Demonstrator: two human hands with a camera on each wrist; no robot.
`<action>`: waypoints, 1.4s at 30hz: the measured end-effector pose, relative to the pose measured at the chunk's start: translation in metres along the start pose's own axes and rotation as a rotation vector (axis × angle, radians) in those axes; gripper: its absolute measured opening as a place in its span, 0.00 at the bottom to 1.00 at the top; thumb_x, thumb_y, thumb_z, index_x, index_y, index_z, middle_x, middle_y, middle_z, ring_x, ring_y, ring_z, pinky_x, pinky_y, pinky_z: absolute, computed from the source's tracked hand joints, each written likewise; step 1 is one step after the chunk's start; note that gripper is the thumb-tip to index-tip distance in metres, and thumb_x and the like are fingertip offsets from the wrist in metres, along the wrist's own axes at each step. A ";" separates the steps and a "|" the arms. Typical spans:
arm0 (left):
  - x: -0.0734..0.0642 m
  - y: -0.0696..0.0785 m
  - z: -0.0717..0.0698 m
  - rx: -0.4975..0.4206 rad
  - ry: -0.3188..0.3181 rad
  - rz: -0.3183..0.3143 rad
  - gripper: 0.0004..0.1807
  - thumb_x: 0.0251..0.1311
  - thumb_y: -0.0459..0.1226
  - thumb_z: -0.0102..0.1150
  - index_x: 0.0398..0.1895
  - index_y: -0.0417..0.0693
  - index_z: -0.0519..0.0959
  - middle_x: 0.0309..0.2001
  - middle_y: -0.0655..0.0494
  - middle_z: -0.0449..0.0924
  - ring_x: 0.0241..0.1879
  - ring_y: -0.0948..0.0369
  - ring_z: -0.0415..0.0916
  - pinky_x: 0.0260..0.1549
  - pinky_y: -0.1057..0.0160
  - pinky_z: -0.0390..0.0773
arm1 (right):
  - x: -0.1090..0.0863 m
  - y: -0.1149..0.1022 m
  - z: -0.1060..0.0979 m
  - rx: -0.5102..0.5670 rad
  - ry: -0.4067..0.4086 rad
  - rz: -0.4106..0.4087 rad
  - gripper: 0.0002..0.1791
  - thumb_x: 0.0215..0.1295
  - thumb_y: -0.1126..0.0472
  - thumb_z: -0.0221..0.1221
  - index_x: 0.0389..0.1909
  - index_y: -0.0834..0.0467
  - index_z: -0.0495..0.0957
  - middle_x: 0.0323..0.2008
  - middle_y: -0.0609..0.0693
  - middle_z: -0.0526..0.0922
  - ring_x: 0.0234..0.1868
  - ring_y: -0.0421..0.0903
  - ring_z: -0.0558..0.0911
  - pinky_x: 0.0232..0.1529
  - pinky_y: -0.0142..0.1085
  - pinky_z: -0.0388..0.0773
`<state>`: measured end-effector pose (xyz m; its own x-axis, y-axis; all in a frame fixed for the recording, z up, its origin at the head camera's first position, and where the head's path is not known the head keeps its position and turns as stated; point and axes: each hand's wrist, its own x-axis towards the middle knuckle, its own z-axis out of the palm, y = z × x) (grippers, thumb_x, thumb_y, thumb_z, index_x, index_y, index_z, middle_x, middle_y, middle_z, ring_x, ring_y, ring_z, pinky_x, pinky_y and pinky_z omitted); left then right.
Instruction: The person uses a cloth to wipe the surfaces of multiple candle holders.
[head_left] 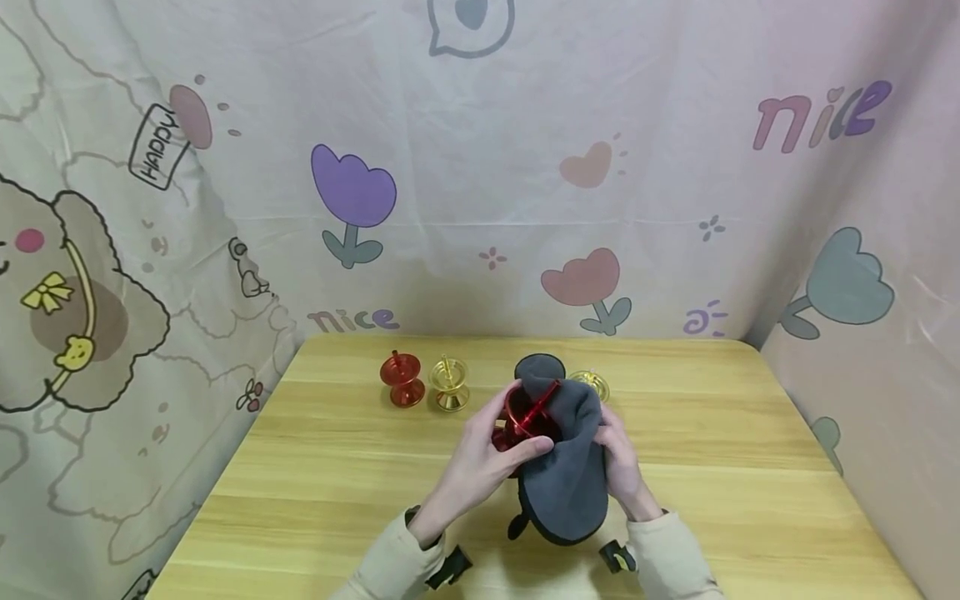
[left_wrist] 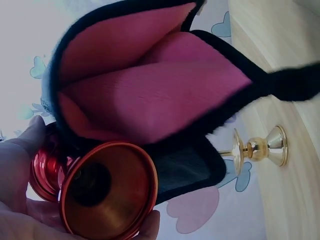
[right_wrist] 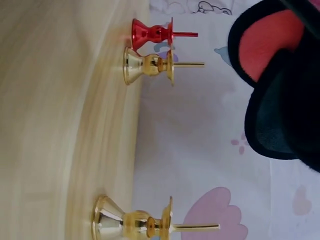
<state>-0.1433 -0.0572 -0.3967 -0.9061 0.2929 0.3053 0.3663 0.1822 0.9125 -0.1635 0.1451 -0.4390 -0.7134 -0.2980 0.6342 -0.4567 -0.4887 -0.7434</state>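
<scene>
In the head view my left hand (head_left: 487, 458) grips a red metal candle holder (head_left: 527, 421) with a central spike, tilted on its side. Its round hollow base (left_wrist: 120, 190) faces the left wrist camera. Against the candle holder lies a grey cloth piece (head_left: 566, 475) with black edging. Its pink inside (left_wrist: 150, 100) and a dark strap show in the left wrist view. My right hand (head_left: 621, 458) holds the cloth piece's right side, its fingers partly hidden. The right wrist view catches only part of the cloth (right_wrist: 272, 125), not the hand.
Toward the back left of the wooden table (head_left: 322, 467) stand another red candle holder (head_left: 402, 379) and a gold one (head_left: 450, 383). A second gold candle holder (head_left: 590, 383) stands behind the cloth, partly covered. Patterned curtains (head_left: 450, 167) enclose the back and sides.
</scene>
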 end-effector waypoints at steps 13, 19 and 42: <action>-0.011 0.011 0.004 0.236 0.013 0.131 0.45 0.55 0.43 0.75 0.75 0.47 0.64 0.56 0.50 0.79 0.45 0.61 0.78 0.41 0.67 0.83 | 0.007 -0.013 -0.019 -0.380 -0.211 -0.020 0.21 0.64 0.73 0.59 0.58 0.59 0.80 0.67 0.48 0.74 0.69 0.43 0.71 0.70 0.33 0.64; -0.016 0.013 0.005 0.385 0.006 0.182 0.49 0.57 0.46 0.73 0.79 0.47 0.58 0.52 0.51 0.78 0.41 0.63 0.70 0.38 0.69 0.74 | 0.009 -0.015 -0.020 -0.393 -0.212 -0.018 0.21 0.59 0.74 0.63 0.52 0.57 0.83 0.65 0.51 0.74 0.68 0.45 0.70 0.71 0.34 0.62; -0.022 0.017 0.001 0.500 -0.130 0.172 0.45 0.64 0.48 0.64 0.78 0.40 0.56 0.60 0.51 0.77 0.56 0.60 0.72 0.53 0.55 0.75 | 0.014 -0.005 -0.016 -0.482 -0.256 -0.195 0.30 0.43 0.84 0.65 0.49 0.59 0.79 0.49 0.55 0.75 0.56 0.43 0.74 0.64 0.30 0.68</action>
<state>-0.1173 -0.0592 -0.3885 -0.8022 0.4659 0.3734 0.5917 0.5364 0.6018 -0.1796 0.1559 -0.4299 -0.4680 -0.4583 0.7556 -0.8001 -0.1433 -0.5825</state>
